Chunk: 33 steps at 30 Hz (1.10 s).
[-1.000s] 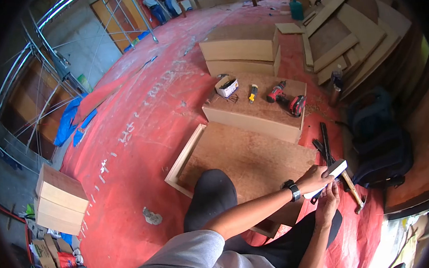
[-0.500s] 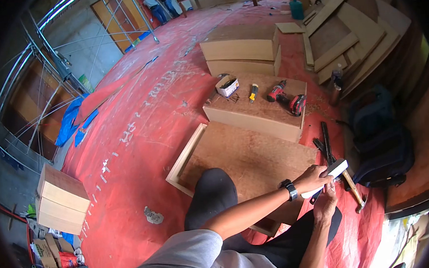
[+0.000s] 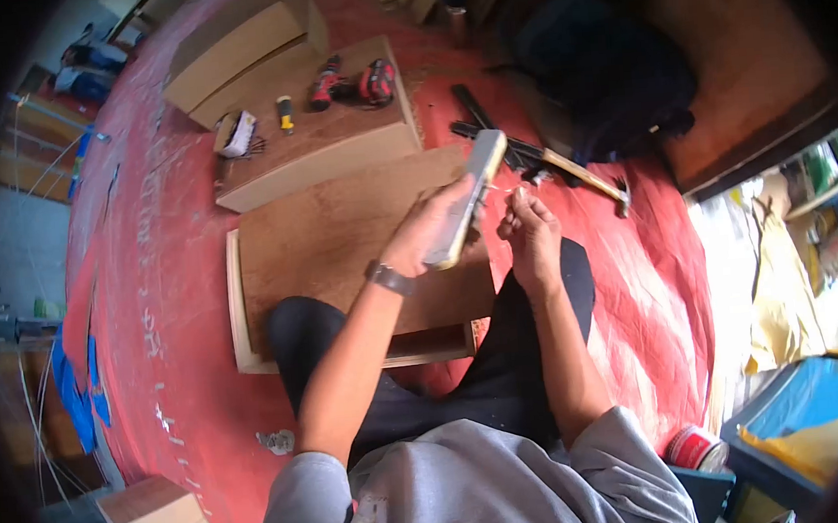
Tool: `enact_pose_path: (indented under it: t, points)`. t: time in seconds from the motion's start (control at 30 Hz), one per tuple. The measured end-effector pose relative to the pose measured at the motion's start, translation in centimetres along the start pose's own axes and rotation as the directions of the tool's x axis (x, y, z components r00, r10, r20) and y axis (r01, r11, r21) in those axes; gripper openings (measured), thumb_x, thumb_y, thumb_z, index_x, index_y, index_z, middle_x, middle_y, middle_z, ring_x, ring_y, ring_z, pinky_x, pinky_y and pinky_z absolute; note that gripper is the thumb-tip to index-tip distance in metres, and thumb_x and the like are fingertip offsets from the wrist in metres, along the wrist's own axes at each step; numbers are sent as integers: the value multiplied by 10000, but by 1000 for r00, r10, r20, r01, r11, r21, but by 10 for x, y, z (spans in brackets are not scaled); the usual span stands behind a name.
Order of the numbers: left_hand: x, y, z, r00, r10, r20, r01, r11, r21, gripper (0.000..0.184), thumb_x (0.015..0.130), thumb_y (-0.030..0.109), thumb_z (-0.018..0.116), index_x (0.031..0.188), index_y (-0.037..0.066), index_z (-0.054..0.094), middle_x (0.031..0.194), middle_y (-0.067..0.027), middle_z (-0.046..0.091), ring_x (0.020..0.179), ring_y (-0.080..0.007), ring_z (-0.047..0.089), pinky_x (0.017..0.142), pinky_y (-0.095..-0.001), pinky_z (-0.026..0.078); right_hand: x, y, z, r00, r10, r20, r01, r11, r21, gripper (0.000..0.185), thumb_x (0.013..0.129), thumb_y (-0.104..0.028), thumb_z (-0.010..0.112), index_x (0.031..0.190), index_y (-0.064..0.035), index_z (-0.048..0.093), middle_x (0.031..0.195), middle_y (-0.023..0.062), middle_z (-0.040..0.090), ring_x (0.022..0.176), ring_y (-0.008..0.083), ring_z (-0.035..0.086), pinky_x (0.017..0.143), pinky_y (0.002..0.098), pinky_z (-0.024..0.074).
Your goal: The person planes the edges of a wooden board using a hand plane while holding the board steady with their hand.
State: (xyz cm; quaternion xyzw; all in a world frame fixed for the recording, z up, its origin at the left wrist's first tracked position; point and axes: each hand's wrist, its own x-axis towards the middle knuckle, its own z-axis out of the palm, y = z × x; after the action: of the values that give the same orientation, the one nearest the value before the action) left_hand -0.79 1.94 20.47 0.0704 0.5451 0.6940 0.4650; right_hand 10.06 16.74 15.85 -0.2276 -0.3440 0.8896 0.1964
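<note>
Left hand (image 3: pixel 427 230), wrapped around a pale oblong block (image 3: pixel 469 200), appears above the right side of a low wooden box (image 3: pixel 339 233), the landmark for all positions. The block lies lengthwise in the grip, tilted, its far end projecting past the fingers toward the box's far right corner. Right hand (image 3: pixel 532 232) appears just beyond the box's right edge, beside the block; its fingers are curled, with thumb and forefinger tips close together. A thin pale line shows between these tips and the block, but blur makes it impossible to tell whether the hand is closed on it. Right of the box, a hammer (image 3: pixel 583 173) lies on red sheeting (image 3: pixel 624 276), near a crossed pair of black tools (image 3: pixel 489 128) by the far right corner. Directly beyond the box stands a second wooden box (image 3: pixel 335 165), bearing a red-and-black drill (image 3: pixel 326 85), a yellow-and-black hand tool (image 3: pixel 285 115) and a small carton (image 3: pixel 237 135).
</note>
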Motion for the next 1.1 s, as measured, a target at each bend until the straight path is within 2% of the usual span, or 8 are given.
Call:
enact_pose_path:
  t: [0.17, 0.3, 0.43, 0.57, 0.77, 0.87, 0.97, 1.1]
  points:
    - [-19, 14, 1, 998, -30, 49, 32, 999, -43, 457, 1022, 540, 606, 1235, 140, 664, 902, -14, 701, 709, -103, 669, 521, -269, 546, 2, 14, -8, 959, -282, 33, 281, 925, -257, 182, 1022, -100, 650, 1170, 5, 665, 987, 63, 693, 788, 104, 604, 733, 261, 501]
    - [-19, 10, -1, 997, -46, 68, 51, 996, -71, 446, 1031, 535, 590, 1238, 147, 662, 891, -2, 700, 723, -94, 676, 525, -275, 550, 6, 11, 1, 845, -486, -224, 373, 836, -403, 325, 1024, -169, 675, 1309, -24, 617, 1219, 89, 667, 910, 123, 647, 820, 297, 515]
    - [-20, 6, 3, 997, -59, 58, 63, 995, -79, 441, 1034, 531, 585, 1242, 150, 661, 887, 10, 699, 733, -96, 680, 535, -282, 552, -4, 5, 9, 932, -360, 32, 350, 877, -330, 342, 1027, -296, 697, 1221, -19, 649, 1065, 79, 680, 811, 126, 657, 723, 261, 530]
    - [-21, 6, 12, 997, -76, -29, 75, 997, -26, 433, 1048, 479, 581, 1198, 83, 669, 886, -27, 689, 712, -126, 691, 540, -286, 562, -10, 5, 9, 985, 155, 76, -105, 887, -451, 384, 1045, -380, 661, 916, -24, 727, 696, -23, 623, 649, 66, 571, 598, 225, 437]
    - [-16, 6, 9, 1000, -20, -7, 20, 1000, -9, 437, 1031, 514, 592, 1193, 120, 690, 872, -4, 667, 707, -100, 649, 542, -269, 531, -6, 10, 0, 988, -66, 140, 132, 831, -541, 366, 1039, -327, 686, 757, -110, 598, 647, -79, 507, 511, 12, 357, 459, 223, 236]
    - [-14, 2, 0, 997, -11, -73, 15, 998, 54, 432, 1037, 517, 583, 1194, 126, 679, 880, -11, 674, 703, -101, 651, 522, -268, 523, -14, 0, 4, 989, 28, 145, 44, 879, -475, 369, 1050, -283, 671, 737, -129, 553, 643, -89, 461, 508, 19, 333, 458, 232, 231]
    - [-13, 0, -11, 999, 12, -37, -15, 997, -74, 455, 1037, 540, 576, 1201, 124, 665, 883, -24, 689, 685, -109, 660, 508, -268, 518, -10, -2, -8, 971, 93, 222, -49, 979, -198, 343, 1058, -272, 648, 763, -111, 581, 666, -81, 467, 544, 27, 349, 494, 242, 258]
    - [-24, 6, -24, 998, 29, 49, -19, 982, -189, 449, 1074, 512, 527, 1218, 102, 640, 871, -41, 700, 649, -133, 671, 511, -258, 534, -14, -3, 6, 963, -260, 64, 266, 958, -104, 328, 1055, -276, 661, 782, -111, 581, 654, -76, 438, 533, 36, 333, 490, 247, 260]
